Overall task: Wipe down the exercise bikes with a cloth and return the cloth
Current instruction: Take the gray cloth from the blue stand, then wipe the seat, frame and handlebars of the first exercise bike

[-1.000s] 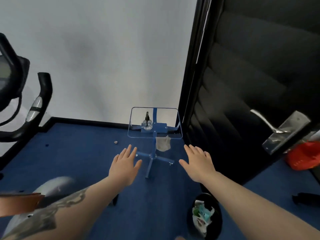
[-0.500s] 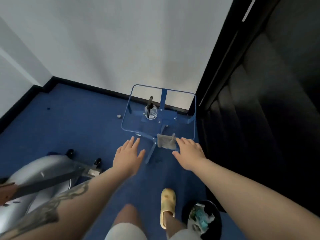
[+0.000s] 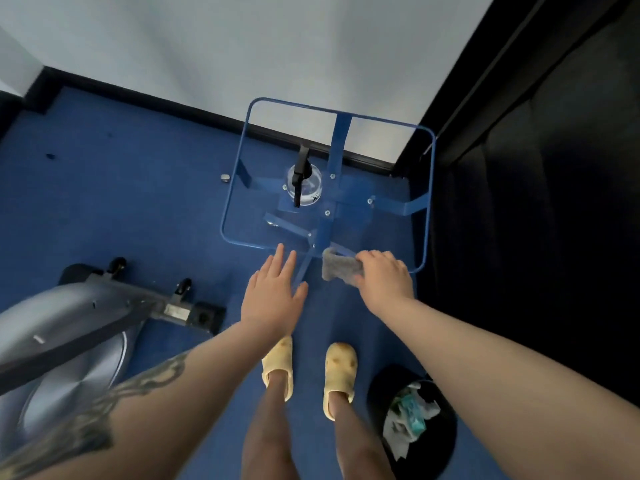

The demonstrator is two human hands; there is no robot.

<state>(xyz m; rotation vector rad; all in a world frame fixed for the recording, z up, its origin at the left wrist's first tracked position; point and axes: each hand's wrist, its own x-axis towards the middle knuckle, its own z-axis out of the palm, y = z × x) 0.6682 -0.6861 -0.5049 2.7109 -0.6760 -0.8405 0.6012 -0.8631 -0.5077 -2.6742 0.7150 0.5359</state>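
A grey cloth [image 3: 337,268] lies at the near edge of a small glass-topped table [image 3: 427,188] with a blue frame. My right hand [image 3: 384,282] has its fingers closed over the cloth's right end. Just left of it, my left hand [image 3: 273,296] hovers flat with its fingers spread, holding nothing, at the table's front edge. The silver base of an exercise bike [image 3: 69,337] fills the lower left, its wheeled foot bar pointing toward the table.
A clear spray bottle [image 3: 304,183] with a black nozzle stands on the glass top. A black bin [image 3: 415,424] holding crumpled rubbish sits by my right foot. A dark door lies to the right, a white wall behind, and blue carpet underfoot.
I have stepped up to the table and the view has tilted down. My right hand has reached the cloth and closed on it. My left hand stays open.
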